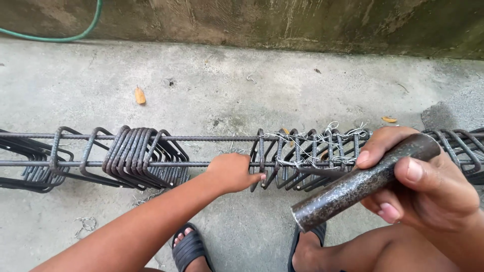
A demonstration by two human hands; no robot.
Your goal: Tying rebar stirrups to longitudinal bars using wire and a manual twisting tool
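steel pipe [360,184] | dark, mottled, tilted | rebar stirrup [257,158] | upright, grey

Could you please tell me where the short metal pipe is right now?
In the head view, lower right: the metal pipe is gripped in the right hand, just in front of the wire-tied stirrups.

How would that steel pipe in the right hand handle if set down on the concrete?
The steel pipe looks round and smooth, so it would probably roll on the concrete floor. Rigid, likely heavy for its size. The right hand wraps it fully; the mottled surface probably isn't slippery.
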